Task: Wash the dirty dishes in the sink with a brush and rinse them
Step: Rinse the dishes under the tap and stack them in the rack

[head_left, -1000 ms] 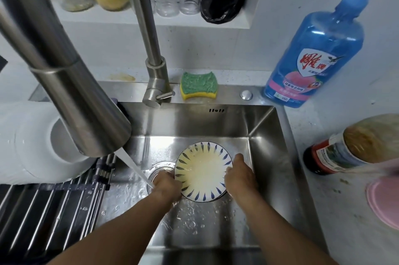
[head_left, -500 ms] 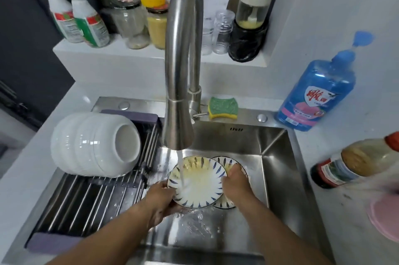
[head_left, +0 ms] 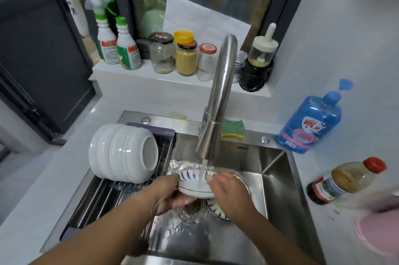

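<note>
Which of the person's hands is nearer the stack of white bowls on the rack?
Left. The left hand grips the plate just right of the white bowls; the right hand is farther right, across the plate.

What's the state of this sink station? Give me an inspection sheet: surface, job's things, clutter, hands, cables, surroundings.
Surface: steel sink, wet, with water running from the faucet; grey counter around it.
Job's things: patterned dish held tilted under the stream; second dish on the sink floor beneath; no brush seen.
Clutter: sponge behind the faucet; detergent bottle, sauce bottle on its side and a pink item on the right counter.
Hands: left hand grips the patterned dish from below; right hand holds its right rim.
Cables: nothing seen.
Surroundings: white bowls stacked sideways on the drying rack; jars and spray bottles on the ledge.
</note>
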A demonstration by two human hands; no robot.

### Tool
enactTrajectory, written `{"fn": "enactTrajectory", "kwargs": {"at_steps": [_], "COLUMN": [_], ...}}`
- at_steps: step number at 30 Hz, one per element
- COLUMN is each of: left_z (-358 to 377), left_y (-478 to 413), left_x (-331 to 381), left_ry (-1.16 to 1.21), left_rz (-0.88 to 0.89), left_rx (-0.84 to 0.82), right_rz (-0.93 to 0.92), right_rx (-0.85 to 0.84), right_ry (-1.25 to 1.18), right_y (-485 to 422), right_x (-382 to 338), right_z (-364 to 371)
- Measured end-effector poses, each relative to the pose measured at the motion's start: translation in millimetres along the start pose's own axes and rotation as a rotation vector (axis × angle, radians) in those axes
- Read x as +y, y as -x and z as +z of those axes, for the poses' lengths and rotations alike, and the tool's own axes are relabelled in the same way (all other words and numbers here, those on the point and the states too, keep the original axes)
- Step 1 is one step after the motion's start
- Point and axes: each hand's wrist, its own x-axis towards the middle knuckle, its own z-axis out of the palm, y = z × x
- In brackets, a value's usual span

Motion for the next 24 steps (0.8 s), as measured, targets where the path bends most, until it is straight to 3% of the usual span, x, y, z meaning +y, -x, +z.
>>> {"fn": "enactTrajectory", "kwargs": {"at_steps": [4,8,11,13,16,21,24], "left_z": [2.5,-6.4,-18.5,-27.3,-37.8,-39.0,-35.7], "left_y": [8.3,17.7,18.2,19.7,21.8,23.8,26.6], "left_x": [16.4,28.3,27.6,26.2,28.7,33.5,32.3], "left_ry": [0.002,0.065,-0.212,-0.416,-0.508,-0.649,-0.617], "left_rz": [-0.008,-0.022,0.048,0.233,0.430,0.466,0.451], "left_rx": [-0.004,-0.026,-0.065,-0.078,-0.237,-0.303,-0.349], "right_rz": [-0.132,-0.012,0.091,0.134,0.155,0.188,0.182], "right_rx": [-0.172,-0.164,-0.212,-0.247,-0.272,-0.296,-0.247], "right_ry": [-0.001,-0.259,-0.394,-0.449,-0.480,-0.478,-0.448], "right_y": [7.3,-4.2,-14.8,-19.7,-23.3,-30.8,-35.2], "right_x": [-24.8,-39.8,-41.5,-39.5,-38.5,-36.2,-39.5], "right_z": [-9.0,-19.8,-29.6,-37.5,-49.8,-54.9,-50.1]}}
